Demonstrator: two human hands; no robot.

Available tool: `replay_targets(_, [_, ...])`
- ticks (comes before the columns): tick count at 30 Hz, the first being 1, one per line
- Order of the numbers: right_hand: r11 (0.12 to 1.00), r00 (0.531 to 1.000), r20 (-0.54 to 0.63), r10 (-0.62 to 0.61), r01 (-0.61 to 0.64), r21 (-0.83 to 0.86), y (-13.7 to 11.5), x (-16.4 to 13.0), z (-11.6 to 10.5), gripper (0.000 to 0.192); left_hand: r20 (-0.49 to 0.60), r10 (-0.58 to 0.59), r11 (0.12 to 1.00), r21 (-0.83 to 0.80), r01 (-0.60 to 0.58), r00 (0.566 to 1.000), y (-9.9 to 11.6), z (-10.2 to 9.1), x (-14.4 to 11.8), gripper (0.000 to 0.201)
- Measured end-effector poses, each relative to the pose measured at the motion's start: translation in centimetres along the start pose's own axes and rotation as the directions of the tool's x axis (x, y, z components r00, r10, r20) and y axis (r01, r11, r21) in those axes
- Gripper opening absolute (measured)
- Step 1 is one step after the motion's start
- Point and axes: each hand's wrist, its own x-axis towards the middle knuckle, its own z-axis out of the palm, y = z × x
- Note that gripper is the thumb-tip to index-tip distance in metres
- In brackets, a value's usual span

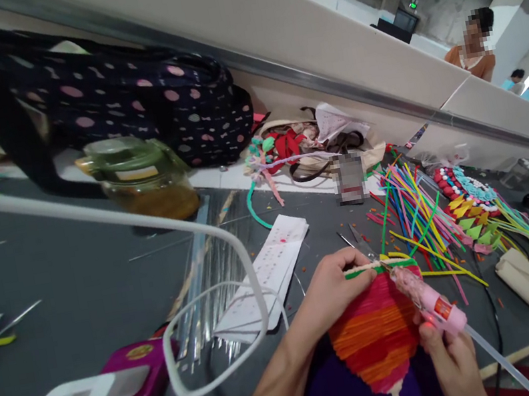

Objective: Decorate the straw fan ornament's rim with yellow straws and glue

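My left hand (337, 287) pinches the top edge of a craft piece (375, 331) banded in red, orange and pink. A green and cream trim runs along that edge, and the piece narrows to a cream stem at the bottom. In my right hand (450, 353) is a pink hot glue gun (428, 299), with a translucent glue stick (499, 358) sticking out of its back. The gun's nozzle is at the trimmed edge, close to my left fingertips; whether it touches cannot be made out. Just beyond the edge lie scissors (360, 243), partly hidden.
Colourful thin sticks (415, 206) are strewn at right, before a round beaded ornament (465, 184). White paper (269, 271) and clear rods (202, 310) lie at left. A green-lidded jar (145, 184) stands by a dotted bag (142, 103). A white cable (188, 224) loops across. People are beyond the partition.
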Motion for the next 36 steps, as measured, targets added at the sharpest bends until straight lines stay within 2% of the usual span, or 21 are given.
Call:
replay_targets(5, [0.999,0.999,-0.038,-0.022,0.021,-0.035,0.2,-0.1,0.0,0.047,-0.001,0.007,1.000,-0.005,-0.007,1.000,0.0,0.0,0.0,0.012])
replay_targets(20, [1.000,0.998,-0.055,0.024,-0.024,-0.008,0.9,-0.4,0.2,0.048,0.018,0.006,1.000,0.015,-0.006,1.000,-0.2,-0.1,0.1,0.013])
replay_targets(36, [0.999,0.997,-0.070,0.009,-0.012,-0.035,-0.2,0.2,-0.4,0.053,0.027,-0.016,1.000,-0.002,0.016,1.000,0.0,-0.1,0.0,0.017])
